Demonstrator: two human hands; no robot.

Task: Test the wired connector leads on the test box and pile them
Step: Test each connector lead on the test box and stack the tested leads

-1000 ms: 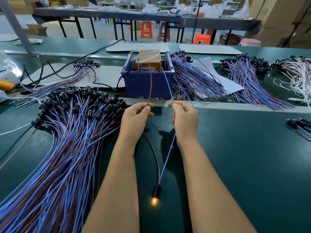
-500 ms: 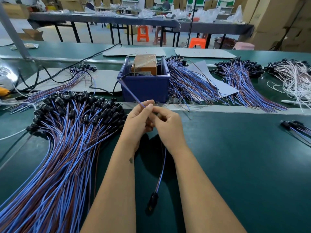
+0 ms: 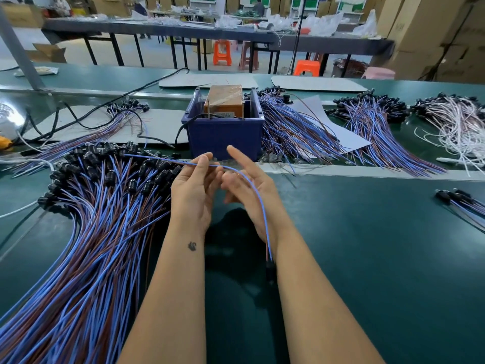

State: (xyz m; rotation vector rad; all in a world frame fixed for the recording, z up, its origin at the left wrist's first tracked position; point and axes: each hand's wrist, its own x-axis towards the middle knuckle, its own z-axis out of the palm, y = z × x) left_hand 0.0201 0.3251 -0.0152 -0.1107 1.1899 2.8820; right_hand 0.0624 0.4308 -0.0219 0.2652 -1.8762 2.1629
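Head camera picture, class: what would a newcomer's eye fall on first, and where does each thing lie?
First, the two hands at centre: the left hand pinches a blue lead that runs over the open right hand down to its black connector. Next, the big pile of leads fanned over the green belt on the left. Behind the hands stands the blue bin holding the orange test box.

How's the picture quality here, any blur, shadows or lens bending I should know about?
Head view: the left hand and right hand are slightly motion-blurred; a dark shadow lies on the green table beneath them; the wide lens curves the far table edges; the background workshop looks soft.
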